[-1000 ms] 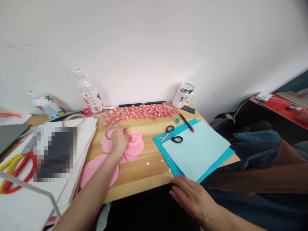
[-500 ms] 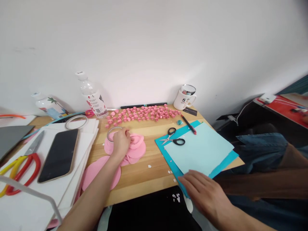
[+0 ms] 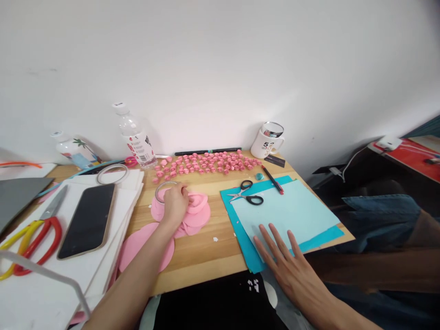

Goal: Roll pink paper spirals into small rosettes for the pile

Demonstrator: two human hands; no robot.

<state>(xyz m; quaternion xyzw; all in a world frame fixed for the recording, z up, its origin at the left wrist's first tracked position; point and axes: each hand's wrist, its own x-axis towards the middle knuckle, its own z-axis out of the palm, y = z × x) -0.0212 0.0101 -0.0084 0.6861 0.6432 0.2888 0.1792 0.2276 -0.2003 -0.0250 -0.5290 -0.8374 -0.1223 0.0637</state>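
And there goes the right hand (image 3: 290,266), out from the near edge of the table and onto the paper: half a second ago I had it folded over the near corner, and now the fingers fan wide across the pale blue rectangular paper sheet (image 3: 295,206), gripping nothing. Whether the palm bears down I can't tell from here. The bright blue paper (image 3: 252,257) underneath looks to have swung a little with it, and the white scraps that lay by its near left edge have dropped out of my view. On top, the small metal scissors with black loop handles (image 3: 243,197) ride at the far left corner, untouched. For the work, I'd judge this brings the blue paper under a hand while the pink side stays tended. Over on the left, the left hand (image 3: 176,205) hasn't budged: fingers curled at the heap of thin pink paper rounds (image 3: 199,215), which sits left of centre on the light wooden tabletop (image 3: 199,259), just beside the silvery narrow ring (image 3: 156,193). Its fingertips are hidden from me, so I can't say whether they're pinching paper. Far side, the rows of little pink rolled paper cups (image 3: 209,163) stand well clear of both hands.
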